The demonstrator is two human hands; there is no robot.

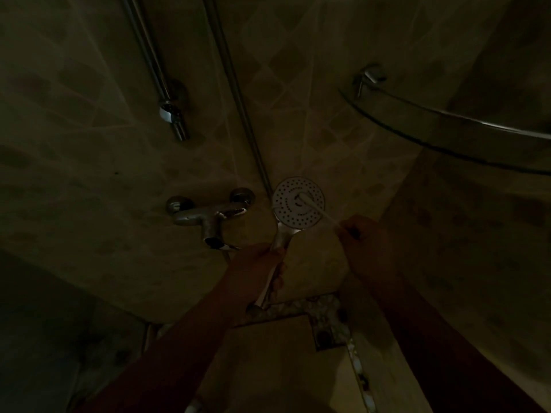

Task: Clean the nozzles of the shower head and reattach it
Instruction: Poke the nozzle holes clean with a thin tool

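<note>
The left hand (262,257) was curled around the chrome handle of the shower head (299,204), fingers wrapped on the near side and the handle emerging above the fist. It held the head upright in the corner of the stall, with the round white spray face turned toward the camera and its rings of dark nozzle holes plainly showing. Below the fist the handle's lower end ran down toward a rounded metal fitting; the dim light hid how it ended.

The right hand (362,236) was closed in a pinch on the end of a thin white brush (313,207), probably a toothbrush, though the gloom left that uncertain. The brush slanted up and to the left from the fingers, and its tip rested on the spray face near the centre.

Just left of the shower head, the chrome mixer tap (208,217) was fixed to the tiled wall (89,144), its spout pointing down close to the left hand. A slide rail (158,70) ended in a bracket above the tap, and a thin vertical pipe (238,99) ran down the corner to just behind the head's upper left edge. A curved glass corner shelf (447,123) stood higher on the right, well apart from both hands.
</note>
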